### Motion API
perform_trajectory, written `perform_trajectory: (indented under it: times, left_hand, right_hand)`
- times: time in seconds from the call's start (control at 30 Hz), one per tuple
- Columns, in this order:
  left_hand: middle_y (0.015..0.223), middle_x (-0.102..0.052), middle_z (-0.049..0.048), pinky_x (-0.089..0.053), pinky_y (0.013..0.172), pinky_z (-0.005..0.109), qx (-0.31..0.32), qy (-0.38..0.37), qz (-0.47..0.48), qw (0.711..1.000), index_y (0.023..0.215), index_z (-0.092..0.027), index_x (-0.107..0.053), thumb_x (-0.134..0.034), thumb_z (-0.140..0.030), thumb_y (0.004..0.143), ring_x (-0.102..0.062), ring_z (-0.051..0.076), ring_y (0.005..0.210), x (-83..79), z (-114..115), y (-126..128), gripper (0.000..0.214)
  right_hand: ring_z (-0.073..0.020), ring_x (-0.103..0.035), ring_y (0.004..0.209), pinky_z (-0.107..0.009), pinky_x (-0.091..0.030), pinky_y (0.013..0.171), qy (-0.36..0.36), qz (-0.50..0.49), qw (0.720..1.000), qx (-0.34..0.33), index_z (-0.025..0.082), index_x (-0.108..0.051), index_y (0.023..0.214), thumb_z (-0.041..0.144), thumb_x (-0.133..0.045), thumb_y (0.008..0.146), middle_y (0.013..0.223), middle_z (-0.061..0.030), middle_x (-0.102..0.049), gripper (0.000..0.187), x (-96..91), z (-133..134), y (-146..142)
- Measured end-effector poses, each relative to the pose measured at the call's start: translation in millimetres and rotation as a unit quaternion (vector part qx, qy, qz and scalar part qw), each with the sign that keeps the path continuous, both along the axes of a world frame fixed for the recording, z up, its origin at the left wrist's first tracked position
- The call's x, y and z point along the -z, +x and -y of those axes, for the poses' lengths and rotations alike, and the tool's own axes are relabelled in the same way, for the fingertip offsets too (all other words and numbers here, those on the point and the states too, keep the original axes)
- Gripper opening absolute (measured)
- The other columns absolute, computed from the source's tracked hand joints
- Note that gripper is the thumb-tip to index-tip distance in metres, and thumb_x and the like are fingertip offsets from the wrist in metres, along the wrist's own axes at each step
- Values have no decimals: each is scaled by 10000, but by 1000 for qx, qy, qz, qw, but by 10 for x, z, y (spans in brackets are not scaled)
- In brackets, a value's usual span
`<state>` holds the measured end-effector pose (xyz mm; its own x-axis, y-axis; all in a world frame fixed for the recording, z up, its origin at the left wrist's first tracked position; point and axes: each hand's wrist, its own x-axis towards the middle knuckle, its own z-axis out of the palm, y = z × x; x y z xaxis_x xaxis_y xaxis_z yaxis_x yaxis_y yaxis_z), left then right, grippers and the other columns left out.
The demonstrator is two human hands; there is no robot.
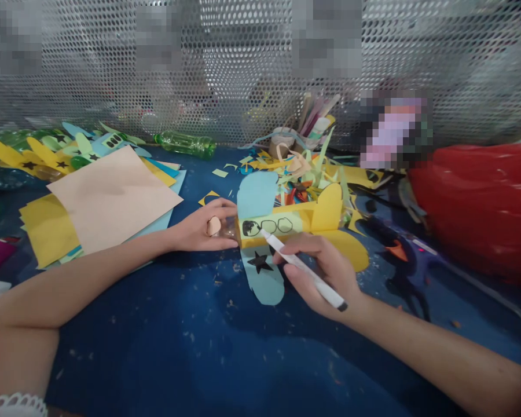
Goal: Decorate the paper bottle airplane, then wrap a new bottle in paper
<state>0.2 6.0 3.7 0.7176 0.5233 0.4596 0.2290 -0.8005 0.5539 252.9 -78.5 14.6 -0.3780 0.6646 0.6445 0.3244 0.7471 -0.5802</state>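
A paper-covered bottle airplane (pixel 286 223) lies on the blue table (pixel 191 341). It has light blue wings, a yellow tail and a pale green strip with black ovals drawn on it. My left hand (pixel 202 229) is closed round the bottle's nose end. My right hand (pixel 325 275) grips a white marker (pixel 304 269), whose tip touches the green strip beside a filled black oval. A black star (pixel 259 262) marks the near wing.
A stack of peach, yellow and blue paper sheets (pixel 108 200) lies at left. Finished paper planes (pixel 47 153) and a green bottle (pixel 186 143) sit at the back. Paper scraps (pixel 304 168), a glue gun (pixel 402 260) and a red bag (pixel 481 202) are at right.
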Motion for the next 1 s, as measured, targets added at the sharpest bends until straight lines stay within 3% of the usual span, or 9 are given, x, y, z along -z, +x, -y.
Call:
perform_trajectory:
  times: [0.17,0.3,0.5,1.0]
  left_hand:
    - [1095,-582,123,-527,853,404,-19,-33,-18,999,1151,-163,-604,-719,-449,771,-575,242,966,14,-21,-9,490]
    - [1130,-580,146,-493,930,455,-10,-18,-16,1000,1151,-163,-617,-743,-461,744,-563,278,1053,22,-25,5,520]
    - [1197,-549,158,-501,923,465,-5,9,-17,1000,1197,-192,-594,-736,-449,757,-557,291,1096,22,-26,8,530]
    - [1193,-549,156,-513,918,464,9,25,2,1000,1221,-202,-574,-751,-392,761,-583,281,1085,30,-8,5,529]
  right_hand:
    - [-197,-591,704,-376,-496,664,26,-4,999,-39,248,-513,963,127,-560,816,731,-12,-585,196,69,-51,-14]
    - [-191,-582,674,-362,-489,619,17,-19,999,-18,252,-501,934,111,-594,780,718,-7,-560,229,110,-34,-38]
    - [-171,-562,616,-324,-460,538,-12,-21,1000,18,259,-507,895,143,-586,830,673,4,-536,155,130,-12,-30]
    - [-167,-576,626,-315,-475,531,-15,17,999,45,262,-497,896,173,-583,850,705,-7,-565,132,115,6,-23]
